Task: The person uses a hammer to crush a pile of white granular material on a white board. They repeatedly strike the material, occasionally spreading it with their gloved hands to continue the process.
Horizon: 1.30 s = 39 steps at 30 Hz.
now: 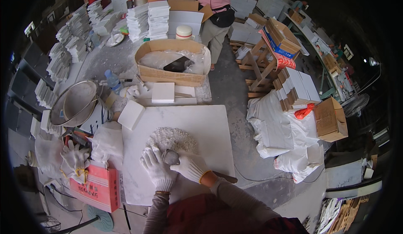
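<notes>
A grey lump (170, 156) is gripped by both gloved hands' fingers (156, 163); the crumbly pile (172, 139) just beyond could be scattered by pressing.

A stone or tile workshop, dusty and crowded: stacks of white tiles (147, 20) along the benches, open cardboard boxes (172, 62), wooden pallets (256, 66), white sacks (281, 129), a large white slab (210, 129) as worktop, spare work gloves (74, 158), grey concrete floor (228, 87).

Two gloved hands: left hand (156, 168), right hand (189, 167). One metal bowl (75, 103). One plastic bottle (112, 79). One open lined carton (170, 62). One co-worker (208, 3).
</notes>
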Tool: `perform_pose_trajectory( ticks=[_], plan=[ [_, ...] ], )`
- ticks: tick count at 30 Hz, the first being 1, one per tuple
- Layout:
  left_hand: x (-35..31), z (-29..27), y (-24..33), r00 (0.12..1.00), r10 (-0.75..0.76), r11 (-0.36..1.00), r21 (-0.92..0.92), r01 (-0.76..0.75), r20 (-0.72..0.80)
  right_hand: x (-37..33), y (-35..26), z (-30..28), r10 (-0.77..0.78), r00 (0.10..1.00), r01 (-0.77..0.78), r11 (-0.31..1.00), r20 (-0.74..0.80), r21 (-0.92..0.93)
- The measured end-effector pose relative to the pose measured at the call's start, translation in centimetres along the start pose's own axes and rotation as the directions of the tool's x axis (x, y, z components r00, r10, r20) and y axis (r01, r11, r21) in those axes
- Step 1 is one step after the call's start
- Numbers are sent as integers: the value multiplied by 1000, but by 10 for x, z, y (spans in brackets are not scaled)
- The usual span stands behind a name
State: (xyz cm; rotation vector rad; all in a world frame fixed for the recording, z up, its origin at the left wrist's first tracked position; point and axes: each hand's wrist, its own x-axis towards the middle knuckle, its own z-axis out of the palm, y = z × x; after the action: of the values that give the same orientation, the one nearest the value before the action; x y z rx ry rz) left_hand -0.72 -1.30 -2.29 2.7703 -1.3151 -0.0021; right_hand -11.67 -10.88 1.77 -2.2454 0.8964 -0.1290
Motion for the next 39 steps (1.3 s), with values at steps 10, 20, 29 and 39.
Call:
perform_pose_trajectory(
  ticks=[10,20,29,39],
  plan=[
    [-2,-17,-11,993,-20,973,-233,-7,-113,3,-22,-24,292,922,-385,770,256,509],
    [0,-15,-6,993,-32,972,-236,4,-114,8,7,2,217,956,-245,960,196,133],
    [-1,-16,-11,993,-15,976,-220,-10,-113,-3,-10,-11,114,992,-124,955,52,270],
    [1,-11,-12,992,-22,975,-224,-7,-126,6,-13,-19,287,907,-407,785,307,467]
  ],
)
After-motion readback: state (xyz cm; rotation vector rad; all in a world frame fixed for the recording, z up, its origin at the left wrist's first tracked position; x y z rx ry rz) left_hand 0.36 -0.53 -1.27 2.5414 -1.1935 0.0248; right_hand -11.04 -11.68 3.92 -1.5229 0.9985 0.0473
